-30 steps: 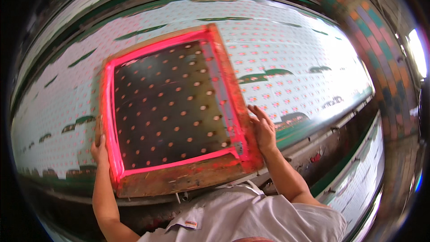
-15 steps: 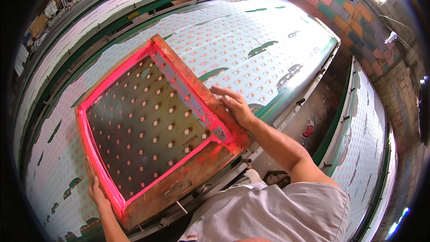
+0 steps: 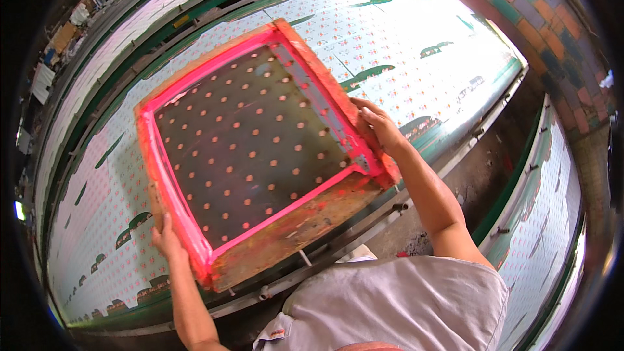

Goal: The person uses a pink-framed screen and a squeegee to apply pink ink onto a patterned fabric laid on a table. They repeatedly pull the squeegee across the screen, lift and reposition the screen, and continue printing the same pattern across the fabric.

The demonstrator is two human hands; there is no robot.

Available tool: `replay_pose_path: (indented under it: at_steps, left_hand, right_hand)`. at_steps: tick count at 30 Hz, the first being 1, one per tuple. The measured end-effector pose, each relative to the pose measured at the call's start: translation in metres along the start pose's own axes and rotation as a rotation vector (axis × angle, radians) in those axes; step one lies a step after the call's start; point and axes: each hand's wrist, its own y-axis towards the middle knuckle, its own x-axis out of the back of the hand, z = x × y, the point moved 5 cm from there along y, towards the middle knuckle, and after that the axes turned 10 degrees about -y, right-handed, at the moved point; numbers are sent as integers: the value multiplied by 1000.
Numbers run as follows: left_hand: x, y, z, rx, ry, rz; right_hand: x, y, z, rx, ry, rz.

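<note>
Between my two hands is a wooden screen-printing frame (image 3: 299, 237), its inner border smeared bright pink. The dark mesh (image 3: 244, 133) inside it carries rows of small pale spots. My left hand (image 3: 169, 239) grips the frame's left side near the lower corner, fingers partly hidden behind the wood. On the right side, my right hand (image 3: 380, 125) is closed around the outer rail, its fingertips at the edge. The frame is tilted over the long printing table, which is covered with pale fabric (image 3: 403, 29) printed with small flowers. Contact between frame and fabric cannot be made out.
A metal rail (image 3: 455, 164) with small stops runs along the table's near edge. Another printed table (image 3: 536, 221) stands to the right across a narrow aisle. Further long tables (image 3: 143, 19) lie at the far left. A wall of coloured bricks (image 3: 520, 0) rises at the back right.
The frame has shifted right and upward in the view, both hands moving with it. My right hand's fingers, more stretched before, now wrap the rail. The view itself has also shifted.
</note>
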Motion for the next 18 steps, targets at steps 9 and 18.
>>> replay_pose_path:
  at_steps: [9,18]
  left_hand:
    - [-127,-126,14,5,-164,40]
    - [-154,-153,12,-101,-54,-48]
  right_hand:
    - [150,-4,-76,-70,146,-250]
    - [202,4,-78,-182,52,-330]
